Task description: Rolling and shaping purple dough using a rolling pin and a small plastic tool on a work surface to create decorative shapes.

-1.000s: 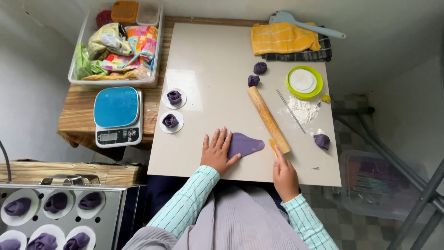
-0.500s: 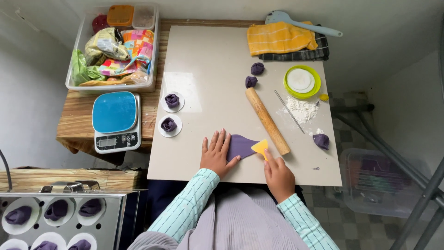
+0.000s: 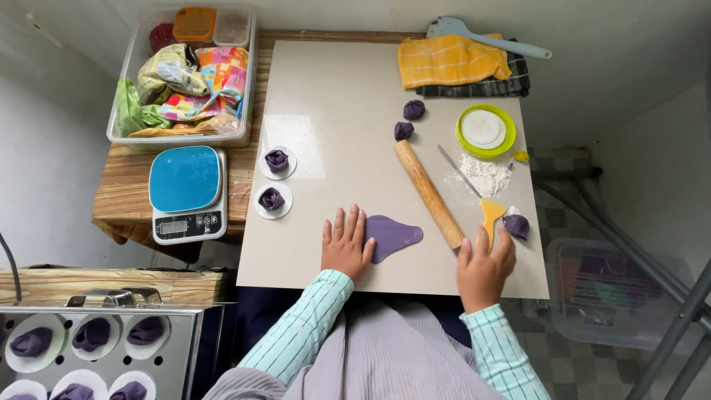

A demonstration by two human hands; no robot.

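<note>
My left hand lies flat on the beige board, its fingers spread and touching the left edge of a flattened purple dough sheet. My right hand grips a yellow scraper near the board's right front, just right of the wooden rolling pin. A purple dough ball sits beside the scraper. Two more dough balls rest farther back.
Two shaped purple pieces on white discs stand at the board's left. A blue kitchen scale, a clear bin of packets, a green-rimmed bowl, a flour pile, a knife, yellow cloth and a steamer tray surround it.
My right hand has moved right with the yellow scraper, from over the dough sheet's right edge to beyond the rolling pin's near end. My left hand stays on the dough.
</note>
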